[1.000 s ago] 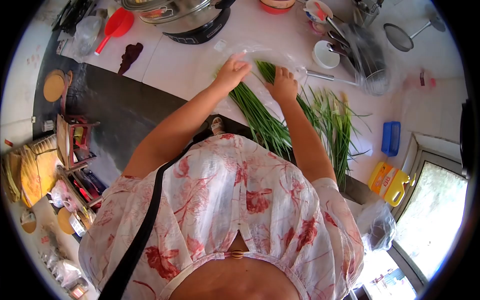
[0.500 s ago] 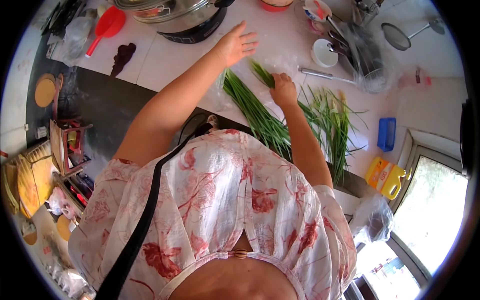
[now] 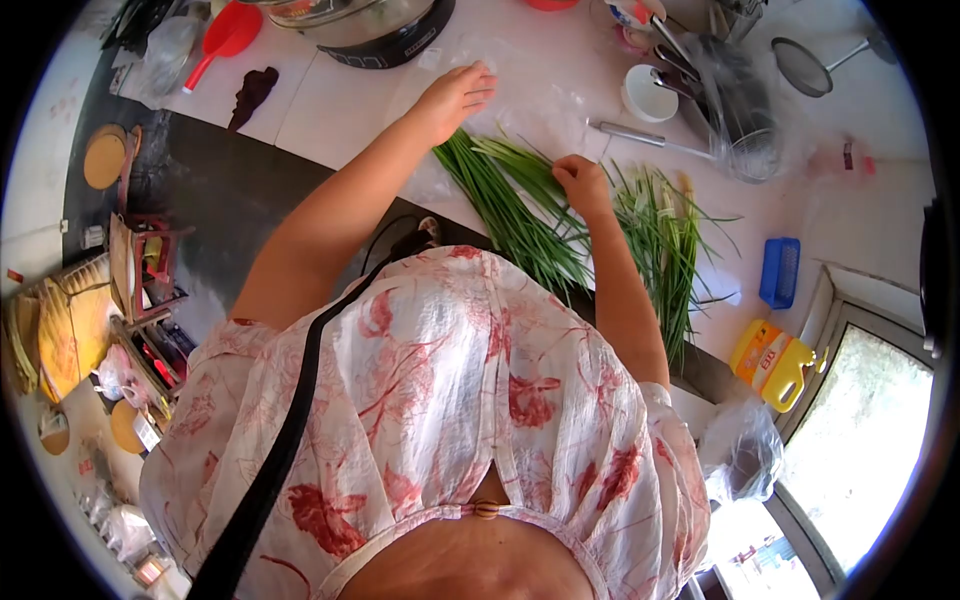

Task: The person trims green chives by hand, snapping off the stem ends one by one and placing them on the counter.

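Observation:
My left hand [image 3: 457, 100] is held over clear plastic film [image 3: 530, 105], just above the upper ends of a pile of green chives [image 3: 495, 195]. Its fingers are stretched out and nothing is in them. With fingers curled in, my right hand [image 3: 583, 185] grips the side of some chives lying on this pile, though its fingertips are partly hidden. A second, looser heap of chives [image 3: 662, 225], with paler ends, lies right of my right forearm.
Behind the hands are a whisk [image 3: 635, 133], a white bowl [image 3: 650, 94] and a large pot [image 3: 375, 35]. A red ladle [image 3: 230, 32] and dark cloth [image 3: 254, 94] lie left. At right stand a blue basket [image 3: 778, 272] and yellow jug [image 3: 770, 365].
My right hand has moved slightly right and down, and its chives now lie across the left pile. My left hand has dropped a little, with its fingers closer together.

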`<state>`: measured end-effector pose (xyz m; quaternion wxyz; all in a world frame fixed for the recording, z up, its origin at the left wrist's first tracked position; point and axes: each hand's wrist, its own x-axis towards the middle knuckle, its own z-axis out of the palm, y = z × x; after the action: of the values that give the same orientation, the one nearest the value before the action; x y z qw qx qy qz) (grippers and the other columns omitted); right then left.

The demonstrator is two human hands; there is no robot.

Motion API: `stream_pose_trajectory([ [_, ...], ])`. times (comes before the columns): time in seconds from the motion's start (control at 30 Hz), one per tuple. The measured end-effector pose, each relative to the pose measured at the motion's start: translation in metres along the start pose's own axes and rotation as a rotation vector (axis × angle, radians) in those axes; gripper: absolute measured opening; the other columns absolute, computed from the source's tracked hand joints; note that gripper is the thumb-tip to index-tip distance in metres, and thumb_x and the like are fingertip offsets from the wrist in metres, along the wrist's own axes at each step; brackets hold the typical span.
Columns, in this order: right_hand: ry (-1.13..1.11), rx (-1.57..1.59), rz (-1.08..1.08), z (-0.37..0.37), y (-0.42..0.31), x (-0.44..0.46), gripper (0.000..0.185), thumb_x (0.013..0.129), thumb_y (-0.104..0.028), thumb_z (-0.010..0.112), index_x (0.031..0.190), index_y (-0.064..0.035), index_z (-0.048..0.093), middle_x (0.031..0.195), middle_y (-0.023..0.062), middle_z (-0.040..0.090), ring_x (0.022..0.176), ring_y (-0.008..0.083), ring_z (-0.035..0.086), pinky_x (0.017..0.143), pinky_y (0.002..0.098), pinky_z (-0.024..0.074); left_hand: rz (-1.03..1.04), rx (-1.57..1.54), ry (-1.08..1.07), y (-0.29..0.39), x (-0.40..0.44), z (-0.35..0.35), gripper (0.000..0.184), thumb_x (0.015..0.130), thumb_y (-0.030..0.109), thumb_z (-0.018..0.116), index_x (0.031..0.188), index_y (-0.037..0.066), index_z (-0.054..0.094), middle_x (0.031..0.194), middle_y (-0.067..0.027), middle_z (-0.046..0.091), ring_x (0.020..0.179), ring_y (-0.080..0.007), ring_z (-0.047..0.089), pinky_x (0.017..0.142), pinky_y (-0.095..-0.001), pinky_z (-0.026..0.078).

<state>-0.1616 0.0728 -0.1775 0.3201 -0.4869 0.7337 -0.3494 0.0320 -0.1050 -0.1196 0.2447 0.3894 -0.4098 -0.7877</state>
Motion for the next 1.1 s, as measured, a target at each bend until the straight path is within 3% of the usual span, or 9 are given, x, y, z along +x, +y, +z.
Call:
stream_pose_trajectory([
  [0.17, 0.123, -0.008, -0.020, -0.003, 0.000, -0.003, 0.013, 0.076, -0.013, 0.063, 0.085, -0.0035, 0.062, 0.076, 0.0114, 0.064, 0.070, 0.0247, 0.062, 0.064, 0.0338, 0.0479, 0.038, 0.047, 0.124, -0.013, -0.030, 0.009, 0.034, 0.088, 0.030, 0.051, 0.111, 0.006, 0.049, 0.112, -0.0110, 0.055, 0.105, -0.0211, 0.052, 0.092, -0.0352, 0.039],
  [0.27, 0.098, -0.093, -0.031, 0.000, -0.005, -0.008, 0.010, 0.076, -0.012, 0.063, 0.082, -0.0042, 0.062, 0.078, 0.0111, 0.063, 0.071, 0.0269, 0.061, 0.065, 0.0354, 0.0475, -0.016, -0.012, 0.210, -0.028, -0.052, 0.012, 0.024, 0.085, 0.026, 0.056, 0.100, 0.008, 0.055, 0.095, -0.0065, 0.060, 0.087, -0.0168, 0.057, 0.079, -0.0308, 0.045],
  [0.43, 0.279, -0.137, -0.227, 0.001, 0.000, -0.009, 0.007, 0.075, -0.010, 0.062, 0.081, -0.0064, 0.063, 0.082, 0.0114, 0.061, 0.072, 0.0304, 0.059, 0.065, 0.0370, 0.0471, -0.075, -0.005, 0.192, -0.046, -0.077, 0.010, 0.024, 0.084, 0.027, 0.058, 0.099, 0.009, 0.055, 0.092, -0.0048, 0.060, 0.085, -0.0153, 0.057, 0.077, -0.0293, 0.045],
  [0.53, 0.375, -0.126, -0.167, -0.011, -0.003, -0.014, 0.007, 0.075, -0.011, 0.061, 0.081, -0.0068, 0.063, 0.082, 0.0116, 0.061, 0.073, 0.0300, 0.060, 0.065, 0.0373, 0.0470, -0.094, 0.036, 0.198, -0.049, -0.086, 0.008, 0.024, 0.084, 0.027, 0.058, 0.099, 0.009, 0.055, 0.092, -0.0044, 0.060, 0.084, -0.0149, 0.057, 0.076, -0.0287, 0.045],
  [0.67, 0.359, -0.185, -0.157, -0.008, 0.004, -0.011, 0.009, 0.076, -0.014, 0.060, 0.082, -0.0078, 0.064, 0.082, 0.0112, 0.061, 0.073, 0.0295, 0.060, 0.067, 0.0387, 0.0471, -0.098, 0.013, 0.161, -0.049, -0.094, 0.004, 0.023, 0.086, 0.026, 0.056, 0.099, 0.008, 0.056, 0.091, -0.0048, 0.060, 0.083, -0.0148, 0.057, 0.076, -0.0280, 0.045],
  [0.77, 0.345, -0.438, -0.220, 0.011, 0.004, -0.003, 0.011, 0.077, -0.017, 0.059, 0.081, -0.0083, 0.064, 0.082, 0.0108, 0.061, 0.074, 0.0305, 0.060, 0.068, 0.0407, 0.0470, -0.110, 0.013, 0.141, -0.047, -0.098, 0.004, 0.022, 0.086, 0.026, 0.055, 0.100, 0.008, 0.056, 0.091, -0.0050, 0.060, 0.083, -0.0147, 0.057, 0.075, -0.0277, 0.045],
  [0.83, 0.198, -0.628, -0.062, 0.016, 0.002, 0.002, 0.012, 0.077, -0.020, 0.059, 0.079, -0.0080, 0.063, 0.083, 0.0105, 0.061, 0.076, 0.0312, 0.059, 0.070, 0.0414, 0.0467, -0.107, 0.016, 0.128, -0.043, -0.102, 0.004, 0.022, 0.087, 0.025, 0.055, 0.100, 0.007, 0.056, 0.091, -0.0050, 0.060, 0.083, -0.0145, 0.057, 0.075, -0.0275, 0.045],
  [0.93, 0.264, -0.396, -0.033, 0.012, 0.002, 0.003, 0.011, 0.077, -0.018, 0.059, 0.077, -0.0075, 0.062, 0.083, 0.0109, 0.061, 0.077, 0.0315, 0.058, 0.070, 0.0402, 0.0465, -0.106, 0.021, 0.092, -0.039, -0.106, -0.003, 0.022, 0.087, 0.025, 0.054, 0.099, 0.007, 0.056, 0.090, -0.0046, 0.060, 0.082, -0.0142, 0.057, 0.074, -0.0271, 0.045],
  [1.1, 0.258, -0.313, -0.142, 0.005, -0.004, -0.003, 0.012, 0.075, -0.018, 0.060, 0.080, -0.0075, 0.061, 0.083, 0.0110, 0.061, 0.077, 0.0308, 0.058, 0.069, 0.0393, 0.0461, -0.155, 0.028, 0.102, -0.043, -0.106, -0.014, 0.022, 0.087, 0.025, 0.054, 0.100, 0.007, 0.056, 0.089, -0.0047, 0.061, 0.081, -0.0141, 0.058, 0.073, -0.0270, 0.046],
])
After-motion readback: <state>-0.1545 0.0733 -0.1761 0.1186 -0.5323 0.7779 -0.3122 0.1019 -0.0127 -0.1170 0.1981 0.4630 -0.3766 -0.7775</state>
